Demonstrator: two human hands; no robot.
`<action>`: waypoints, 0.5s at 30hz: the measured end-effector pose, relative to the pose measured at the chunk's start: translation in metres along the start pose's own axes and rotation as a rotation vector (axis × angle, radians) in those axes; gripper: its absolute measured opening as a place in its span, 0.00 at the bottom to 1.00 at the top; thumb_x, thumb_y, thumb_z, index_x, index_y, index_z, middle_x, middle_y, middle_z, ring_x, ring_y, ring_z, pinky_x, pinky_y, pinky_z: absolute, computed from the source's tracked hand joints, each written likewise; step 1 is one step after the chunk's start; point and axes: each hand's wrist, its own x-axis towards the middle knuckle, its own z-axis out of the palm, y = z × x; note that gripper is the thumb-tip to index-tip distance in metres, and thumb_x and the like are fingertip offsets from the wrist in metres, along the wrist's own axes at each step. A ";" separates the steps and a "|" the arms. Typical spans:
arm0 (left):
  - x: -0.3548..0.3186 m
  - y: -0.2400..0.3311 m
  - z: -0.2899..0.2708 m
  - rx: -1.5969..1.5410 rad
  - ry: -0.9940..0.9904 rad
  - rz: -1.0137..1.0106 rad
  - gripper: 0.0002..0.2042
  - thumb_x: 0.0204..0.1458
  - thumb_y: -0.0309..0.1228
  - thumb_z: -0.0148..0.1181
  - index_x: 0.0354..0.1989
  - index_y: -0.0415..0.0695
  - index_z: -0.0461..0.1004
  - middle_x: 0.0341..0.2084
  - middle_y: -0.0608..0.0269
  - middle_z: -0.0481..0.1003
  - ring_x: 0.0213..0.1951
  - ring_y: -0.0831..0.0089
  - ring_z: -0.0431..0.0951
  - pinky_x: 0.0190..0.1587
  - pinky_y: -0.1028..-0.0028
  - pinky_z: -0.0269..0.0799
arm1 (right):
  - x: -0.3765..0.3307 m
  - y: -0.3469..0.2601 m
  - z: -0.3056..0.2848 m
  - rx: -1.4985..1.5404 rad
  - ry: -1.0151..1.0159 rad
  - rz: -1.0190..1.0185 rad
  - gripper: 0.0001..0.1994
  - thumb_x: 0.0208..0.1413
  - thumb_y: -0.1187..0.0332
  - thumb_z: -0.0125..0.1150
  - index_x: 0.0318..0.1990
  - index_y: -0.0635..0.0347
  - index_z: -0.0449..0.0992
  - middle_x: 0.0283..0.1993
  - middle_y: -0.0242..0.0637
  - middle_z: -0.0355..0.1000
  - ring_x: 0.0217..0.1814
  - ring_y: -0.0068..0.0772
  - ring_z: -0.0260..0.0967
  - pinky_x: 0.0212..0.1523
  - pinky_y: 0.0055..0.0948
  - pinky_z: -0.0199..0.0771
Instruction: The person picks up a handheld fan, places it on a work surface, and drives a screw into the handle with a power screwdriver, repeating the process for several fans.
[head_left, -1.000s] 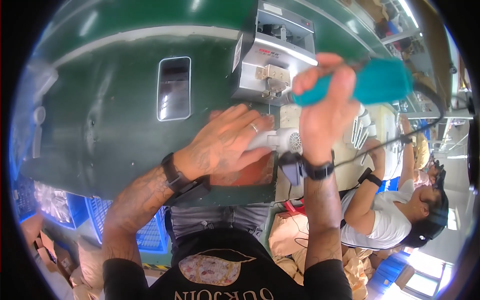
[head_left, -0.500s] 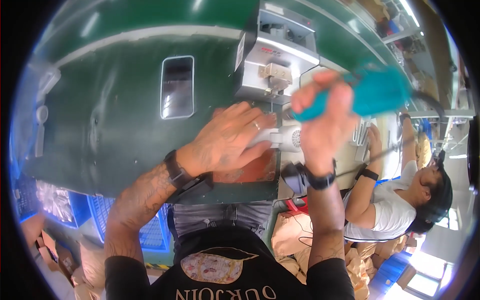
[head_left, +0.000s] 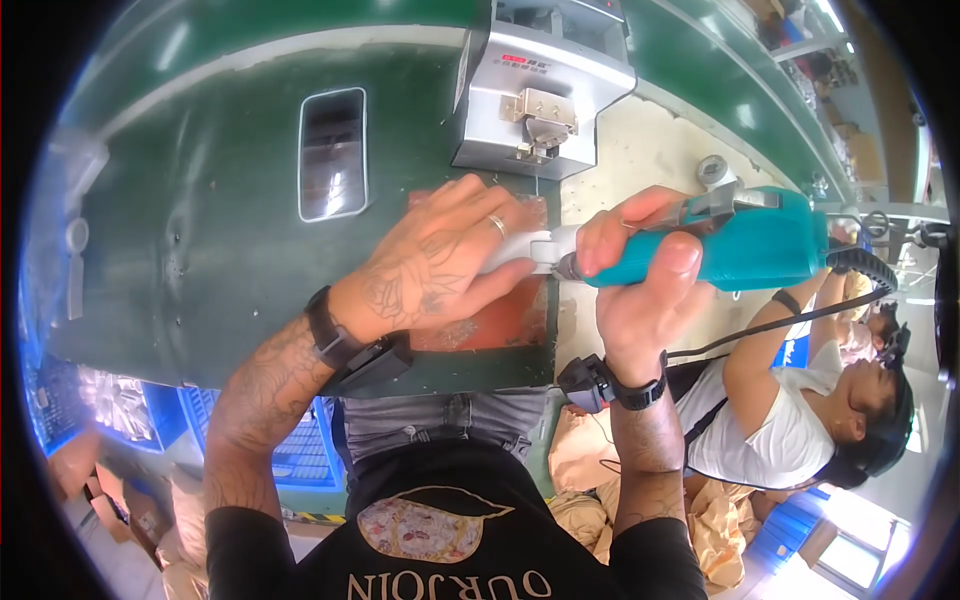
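One teal power screwdriver, one grey machine, two hands.

1 head-worn fisheye view looks steeply down, close over the green workbench, edges bending.

R hand lowered, driver now level

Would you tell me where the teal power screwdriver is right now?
In the head view, the teal screwdriver is right of centre, gripped in the right hand, its tip at the white part under the left hand.
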 end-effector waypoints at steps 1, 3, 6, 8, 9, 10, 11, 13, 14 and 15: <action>0.000 -0.001 0.001 0.001 0.008 0.010 0.21 0.53 0.35 0.62 0.55 0.41 0.71 0.41 0.58 0.72 0.42 0.59 0.71 0.44 0.62 0.69 | -0.001 0.003 -0.002 0.036 -0.014 -0.002 0.31 0.62 0.39 0.54 0.43 0.66 0.66 0.22 0.38 0.63 0.22 0.31 0.61 0.25 0.32 0.63; -0.001 -0.003 0.001 0.012 0.007 0.007 0.21 0.53 0.35 0.62 0.55 0.41 0.71 0.42 0.58 0.72 0.42 0.59 0.71 0.45 0.62 0.69 | -0.001 0.009 -0.001 0.089 -0.030 0.005 0.30 0.61 0.40 0.55 0.43 0.65 0.66 0.22 0.37 0.62 0.22 0.31 0.61 0.24 0.32 0.62; 0.000 -0.002 0.001 0.043 0.017 0.004 0.21 0.53 0.35 0.63 0.54 0.40 0.72 0.44 0.60 0.72 0.43 0.59 0.71 0.45 0.62 0.69 | -0.002 0.011 0.005 0.192 -0.008 0.024 0.26 0.59 0.41 0.59 0.38 0.59 0.65 0.23 0.33 0.61 0.21 0.29 0.60 0.23 0.31 0.62; 0.001 -0.002 0.003 0.048 0.065 0.064 0.21 0.52 0.35 0.63 0.52 0.39 0.72 0.46 0.61 0.72 0.45 0.61 0.70 0.45 0.63 0.69 | 0.000 0.006 0.007 0.174 -0.043 0.003 0.26 0.58 0.42 0.60 0.37 0.58 0.64 0.22 0.33 0.60 0.20 0.28 0.58 0.22 0.31 0.62; 0.002 0.000 0.003 0.072 0.063 0.054 0.21 0.52 0.35 0.63 0.52 0.39 0.72 0.46 0.61 0.72 0.45 0.61 0.70 0.45 0.63 0.69 | 0.000 0.005 0.006 0.165 -0.050 -0.019 0.26 0.59 0.42 0.60 0.37 0.58 0.64 0.22 0.33 0.60 0.19 0.28 0.57 0.22 0.31 0.62; 0.002 0.002 0.002 0.065 0.039 0.025 0.20 0.52 0.36 0.64 0.51 0.39 0.73 0.48 0.62 0.71 0.45 0.62 0.70 0.45 0.63 0.69 | 0.000 0.005 0.006 0.189 -0.058 -0.026 0.26 0.59 0.42 0.60 0.37 0.58 0.64 0.22 0.33 0.60 0.19 0.28 0.57 0.22 0.31 0.62; 0.001 0.004 0.000 0.057 0.018 -0.003 0.19 0.52 0.36 0.64 0.50 0.40 0.74 0.49 0.62 0.71 0.45 0.63 0.70 0.45 0.63 0.69 | -0.002 0.004 0.006 0.184 -0.055 -0.018 0.26 0.59 0.42 0.60 0.37 0.58 0.64 0.22 0.32 0.60 0.19 0.28 0.57 0.21 0.30 0.61; -0.003 0.002 -0.001 0.064 0.033 0.011 0.18 0.52 0.37 0.64 0.48 0.40 0.75 0.49 0.63 0.72 0.45 0.63 0.70 0.45 0.63 0.69 | -0.003 0.006 0.009 0.188 -0.060 -0.027 0.26 0.59 0.41 0.59 0.37 0.58 0.64 0.21 0.32 0.59 0.19 0.27 0.56 0.21 0.30 0.60; -0.004 0.000 -0.004 0.035 0.019 0.026 0.18 0.51 0.37 0.64 0.47 0.40 0.75 0.49 0.63 0.72 0.45 0.62 0.70 0.45 0.63 0.69 | -0.003 0.009 0.012 0.176 -0.021 -0.019 0.27 0.59 0.41 0.59 0.37 0.58 0.64 0.21 0.32 0.59 0.19 0.27 0.56 0.21 0.29 0.60; -0.005 0.000 -0.005 -0.004 0.005 0.043 0.18 0.51 0.37 0.64 0.47 0.40 0.76 0.49 0.63 0.72 0.45 0.62 0.70 0.45 0.63 0.69 | -0.005 0.008 0.014 0.156 0.021 -0.008 0.27 0.59 0.40 0.58 0.36 0.59 0.64 0.21 0.31 0.58 0.19 0.27 0.56 0.21 0.29 0.59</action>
